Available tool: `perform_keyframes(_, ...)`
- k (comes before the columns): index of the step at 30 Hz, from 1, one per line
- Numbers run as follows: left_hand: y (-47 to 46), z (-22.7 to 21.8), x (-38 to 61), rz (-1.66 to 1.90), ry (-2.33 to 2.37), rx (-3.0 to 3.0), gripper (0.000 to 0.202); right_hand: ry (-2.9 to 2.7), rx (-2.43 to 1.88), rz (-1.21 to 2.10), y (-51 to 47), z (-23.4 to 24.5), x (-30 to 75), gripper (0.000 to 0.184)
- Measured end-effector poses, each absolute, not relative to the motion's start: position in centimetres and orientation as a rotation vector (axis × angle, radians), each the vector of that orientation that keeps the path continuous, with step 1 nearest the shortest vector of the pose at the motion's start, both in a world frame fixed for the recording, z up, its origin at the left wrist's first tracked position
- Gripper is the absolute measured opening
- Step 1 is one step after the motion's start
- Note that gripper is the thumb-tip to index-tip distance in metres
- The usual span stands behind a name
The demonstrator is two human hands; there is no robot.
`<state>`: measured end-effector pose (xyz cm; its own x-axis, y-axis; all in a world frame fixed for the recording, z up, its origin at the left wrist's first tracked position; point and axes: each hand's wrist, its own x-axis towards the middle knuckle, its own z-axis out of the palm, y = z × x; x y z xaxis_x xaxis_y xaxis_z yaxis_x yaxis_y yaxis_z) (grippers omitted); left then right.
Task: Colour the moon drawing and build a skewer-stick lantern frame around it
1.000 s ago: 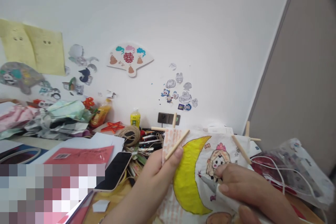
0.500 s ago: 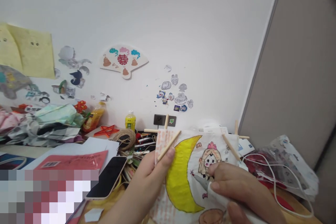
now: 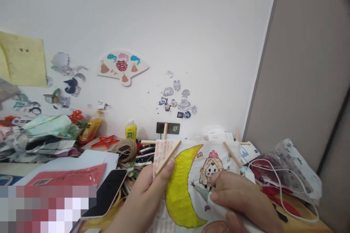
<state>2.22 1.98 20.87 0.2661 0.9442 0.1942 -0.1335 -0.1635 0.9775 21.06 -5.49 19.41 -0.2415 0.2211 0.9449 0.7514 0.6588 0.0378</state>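
A painted paper panel (image 3: 188,174) on a frame of thin wooden sticks (image 3: 167,157) shows a yellow crescent moon and a small cartoon girl. My left hand (image 3: 153,185) is closed on the panel's left edge, thumb pressed on a diagonal stick. My right hand (image 3: 240,200) is wrapped round a white pen (image 3: 203,192), whose grey tip rests on the paper just below the cartoon girl.
A phone (image 3: 105,194) lies face up left of my left hand, beside red booklets (image 3: 65,176) and white paper. A twine roll (image 3: 124,149), pens, a yellow bottle (image 3: 131,130) and crumpled bags crowd the back. A patterned bag (image 3: 290,173) with white cable sits right.
The view has drifted right and slightly up, so everything sits further left and lower. Both hands keep the same grip on the panel and pen.
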Motion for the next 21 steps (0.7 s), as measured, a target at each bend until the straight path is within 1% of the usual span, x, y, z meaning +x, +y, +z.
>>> perform_keyframes(10, 1.7, 20.9, 2.2, 1.204, 0.888, 1.337, 0.06, -1.843, -0.693, -0.611, -4.9, 19.6, 21.5, 0.016)
perform_keyframes(16, 1.6, 21.4, 2.2, 1.19, 0.892, 1.353, 0.056, -1.723, -0.657, -0.605, -4.1, 18.6, 20.9, 0.025)
perform_keyframes(21, 1.7, 21.3, 2.1, 1.177, 0.838, 1.377, 0.057, -1.787, -0.707, -0.622, -4.8, 19.5, 20.6, 0.02)
